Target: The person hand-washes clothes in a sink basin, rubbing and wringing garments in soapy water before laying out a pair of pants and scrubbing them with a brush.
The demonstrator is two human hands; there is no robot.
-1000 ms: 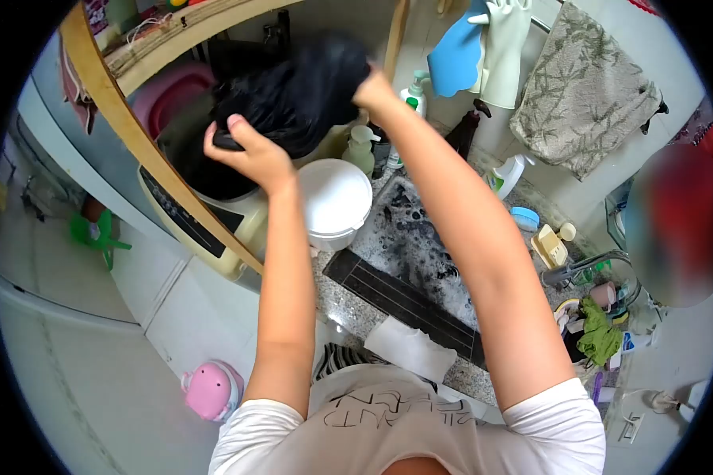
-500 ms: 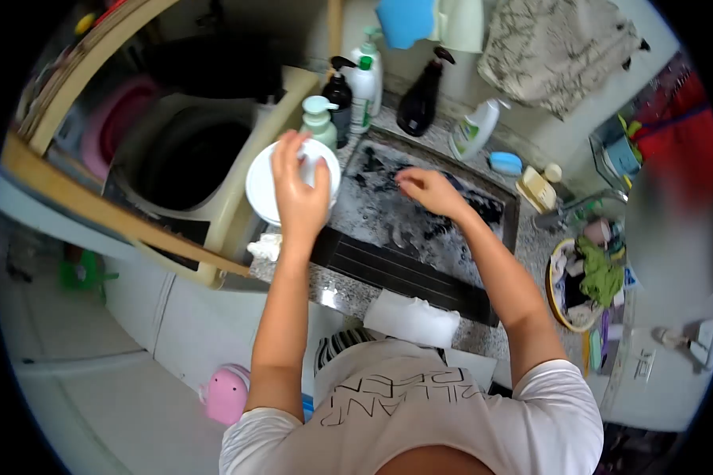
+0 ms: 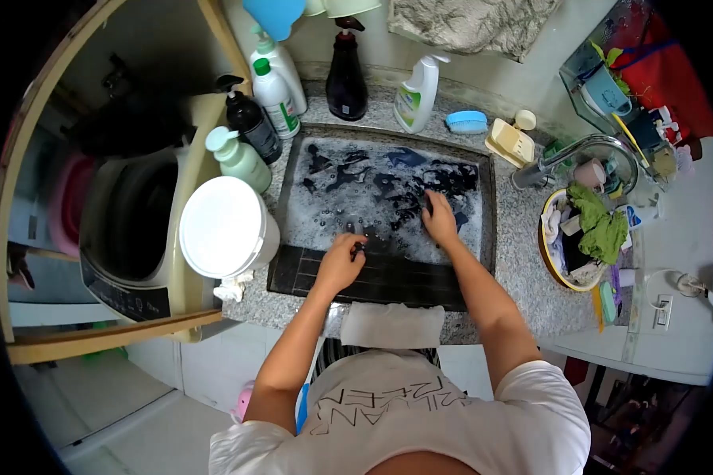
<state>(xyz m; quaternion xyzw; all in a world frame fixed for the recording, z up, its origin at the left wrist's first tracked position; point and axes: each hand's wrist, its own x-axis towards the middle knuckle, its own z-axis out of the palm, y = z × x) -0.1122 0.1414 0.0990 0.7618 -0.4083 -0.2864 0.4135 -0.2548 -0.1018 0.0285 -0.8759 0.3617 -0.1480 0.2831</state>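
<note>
In front of me is a sink [image 3: 487, 237] of foamy water with dark wet cloth [image 3: 451, 178] soaking in it. My left hand [image 3: 341, 264] is closed at the sink's near side, above the black ribbed board [image 3: 404, 281], with a bit of dark cloth between its fingers. Farther right, my right hand [image 3: 441, 219] reaches into the suds, fingers curled on dark cloth. Foam and cloth partly hide the fingertips. A white lidded bucket [image 3: 223, 228] stands on the counter left of the sink.
Pump bottles [image 3: 249, 127] line the back left. A dark bottle [image 3: 346, 79], a white spray bottle [image 3: 417, 95], a blue brush [image 3: 467, 121] and a soap dish [image 3: 510, 143] stand behind the sink. The faucet [image 3: 531, 172] and a basket of clothes [image 3: 548, 249] are right; a washing machine [image 3: 178, 269] is left.
My left hand has left the bucket lid and moved right and down to the sink's near side. My right hand has lowered into the foam. The head view has shifted.
</note>
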